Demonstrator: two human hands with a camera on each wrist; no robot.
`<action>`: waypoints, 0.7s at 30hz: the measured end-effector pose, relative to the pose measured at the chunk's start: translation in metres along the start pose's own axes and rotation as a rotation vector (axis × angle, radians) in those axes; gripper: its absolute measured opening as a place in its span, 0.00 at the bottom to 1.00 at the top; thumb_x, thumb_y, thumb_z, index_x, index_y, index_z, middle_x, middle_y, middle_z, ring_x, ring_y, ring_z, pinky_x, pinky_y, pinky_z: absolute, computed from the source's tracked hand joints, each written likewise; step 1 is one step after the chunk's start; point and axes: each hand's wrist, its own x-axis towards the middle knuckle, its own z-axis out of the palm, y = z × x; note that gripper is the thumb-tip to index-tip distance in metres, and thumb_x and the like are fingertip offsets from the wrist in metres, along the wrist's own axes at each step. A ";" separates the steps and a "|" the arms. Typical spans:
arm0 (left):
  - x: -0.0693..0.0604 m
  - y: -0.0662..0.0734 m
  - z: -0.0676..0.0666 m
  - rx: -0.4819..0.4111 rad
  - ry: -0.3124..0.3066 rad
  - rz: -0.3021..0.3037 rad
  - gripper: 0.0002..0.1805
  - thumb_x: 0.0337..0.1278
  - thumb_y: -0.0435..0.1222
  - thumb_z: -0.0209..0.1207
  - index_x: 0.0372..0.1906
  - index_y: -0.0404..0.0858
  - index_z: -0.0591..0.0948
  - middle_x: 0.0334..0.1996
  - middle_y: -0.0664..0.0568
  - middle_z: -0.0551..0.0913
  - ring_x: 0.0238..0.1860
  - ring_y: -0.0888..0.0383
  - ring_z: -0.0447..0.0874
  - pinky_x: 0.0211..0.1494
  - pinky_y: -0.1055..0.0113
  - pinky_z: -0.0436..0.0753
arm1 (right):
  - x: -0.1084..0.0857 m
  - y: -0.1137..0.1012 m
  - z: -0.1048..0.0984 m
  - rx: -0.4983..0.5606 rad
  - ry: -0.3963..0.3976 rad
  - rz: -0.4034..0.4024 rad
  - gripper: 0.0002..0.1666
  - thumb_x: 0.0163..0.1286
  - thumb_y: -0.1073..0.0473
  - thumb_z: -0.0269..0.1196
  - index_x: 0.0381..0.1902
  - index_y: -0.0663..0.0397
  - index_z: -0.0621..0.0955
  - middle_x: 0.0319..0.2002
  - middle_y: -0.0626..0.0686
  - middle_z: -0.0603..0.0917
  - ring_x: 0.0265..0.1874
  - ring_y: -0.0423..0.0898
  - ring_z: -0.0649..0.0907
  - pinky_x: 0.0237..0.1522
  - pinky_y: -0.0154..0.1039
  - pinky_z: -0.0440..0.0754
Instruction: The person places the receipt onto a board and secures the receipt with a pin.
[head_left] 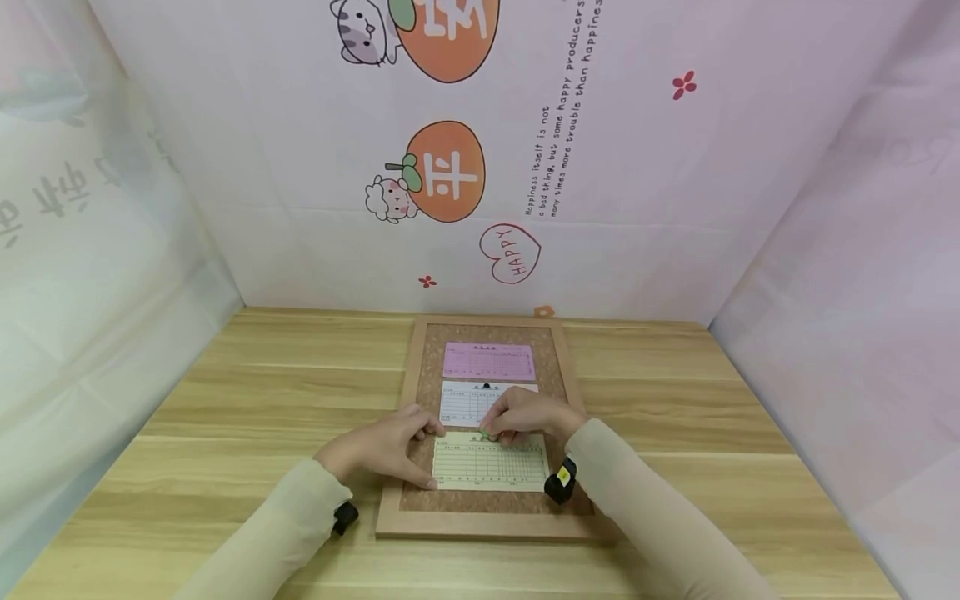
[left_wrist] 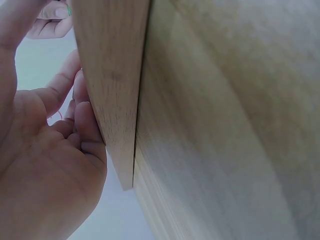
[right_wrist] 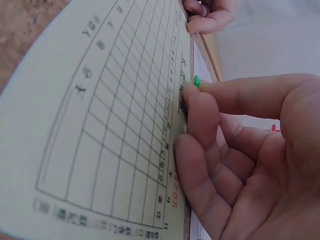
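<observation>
A cork board [head_left: 480,501] in a wooden frame lies on the table, carrying three printed form slips in a column. My right hand [head_left: 525,412] pinches a green push pin [right_wrist: 197,80] between thumb and index finger, at the top edge of the pale yellow slip [head_left: 487,467]. The pin's point is hidden by the fingers. At the left edge of that slip rests my left hand [head_left: 390,444], thumb at the lower corner and fingertips near the upper one. Above lies a white slip [head_left: 459,404] with a black push pin [head_left: 487,386] at its top, partly covered by my right hand.
A pink slip [head_left: 487,364] lies farthest up the board. The board's wooden frame [head_left: 487,525] stands slightly above the wood-grain table [head_left: 247,433]. White printed cloth [head_left: 600,250] hangs behind and on both sides.
</observation>
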 end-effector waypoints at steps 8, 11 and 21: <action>0.001 -0.001 0.000 -0.009 0.002 0.004 0.40 0.44 0.51 0.77 0.60 0.38 0.73 0.53 0.52 0.69 0.53 0.55 0.68 0.61 0.56 0.73 | -0.002 0.000 0.000 0.010 -0.016 -0.017 0.07 0.72 0.62 0.63 0.40 0.59 0.86 0.26 0.52 0.82 0.23 0.42 0.77 0.26 0.36 0.76; 0.002 -0.001 0.000 -0.005 -0.001 0.007 0.40 0.44 0.51 0.77 0.61 0.38 0.73 0.53 0.52 0.69 0.53 0.55 0.68 0.60 0.57 0.73 | -0.003 0.000 -0.001 -0.013 -0.014 -0.022 0.07 0.72 0.61 0.63 0.41 0.58 0.87 0.27 0.52 0.83 0.24 0.42 0.79 0.28 0.36 0.78; 0.002 -0.002 0.001 -0.003 -0.004 0.002 0.40 0.45 0.52 0.76 0.61 0.39 0.73 0.53 0.53 0.69 0.53 0.56 0.68 0.60 0.56 0.73 | -0.004 0.001 0.003 -0.034 0.003 -0.021 0.07 0.73 0.61 0.63 0.41 0.57 0.86 0.30 0.53 0.83 0.26 0.44 0.80 0.31 0.37 0.81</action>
